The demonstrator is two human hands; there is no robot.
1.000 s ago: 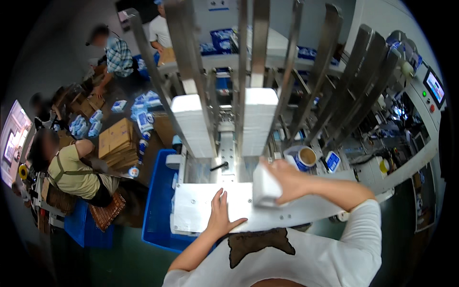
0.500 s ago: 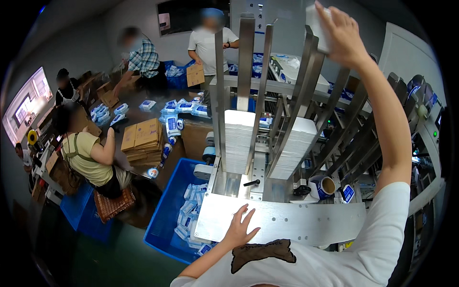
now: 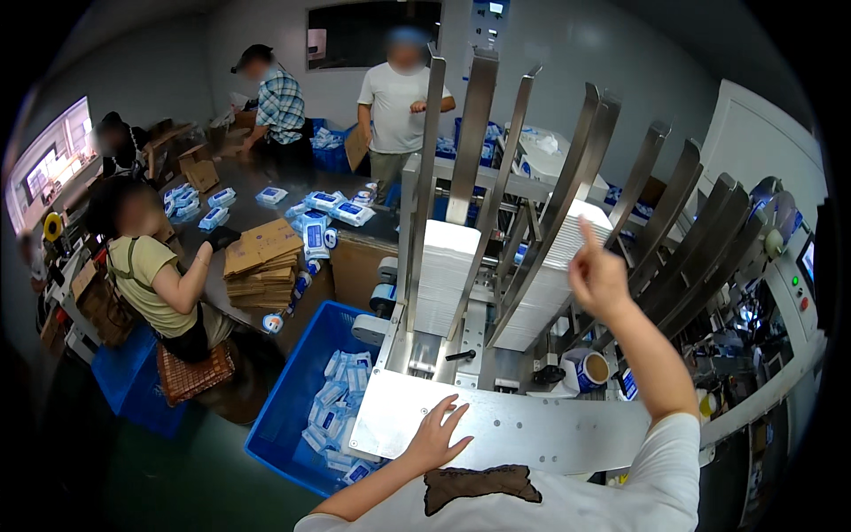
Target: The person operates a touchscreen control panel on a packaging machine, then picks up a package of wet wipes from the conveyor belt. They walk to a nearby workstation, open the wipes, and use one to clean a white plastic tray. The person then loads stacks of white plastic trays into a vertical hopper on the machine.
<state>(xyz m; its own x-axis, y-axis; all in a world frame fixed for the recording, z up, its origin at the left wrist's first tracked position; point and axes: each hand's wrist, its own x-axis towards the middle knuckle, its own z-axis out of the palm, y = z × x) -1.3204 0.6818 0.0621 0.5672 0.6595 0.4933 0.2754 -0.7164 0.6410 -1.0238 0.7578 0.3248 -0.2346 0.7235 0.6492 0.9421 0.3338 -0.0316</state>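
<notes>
The raised right hand (image 3: 598, 277), fingers loosely curled and empty, hovers just beside the right white sheet stack (image 3: 554, 288) standing between slanted steel guide rails (image 3: 581, 191), while the left hand (image 3: 434, 437) lies spread flat on the steel plate (image 3: 532, 430).

My bare left hand (image 3: 434, 436) lies flat on a pale, smooth sheet-metal plate (image 3: 532, 433) with a dull satin sheen. Above it rise long brushed-steel guide rails (image 3: 468, 133), faintly glossy along their edges. Between them sit 2 stacks of matt white paper sheets (image 3: 448, 270). My right hand (image 3: 596, 277) is raised beside the second stack. My sleeve is soft white cloth. A blue moulded-plastic bin (image 3: 288, 395) holds glossy film-wrapped blue and white packs (image 3: 339, 403). Flat brown cardboard sheets (image 3: 261, 257), rough and matt, are piled on the dark counter (image 3: 257, 213).
</notes>
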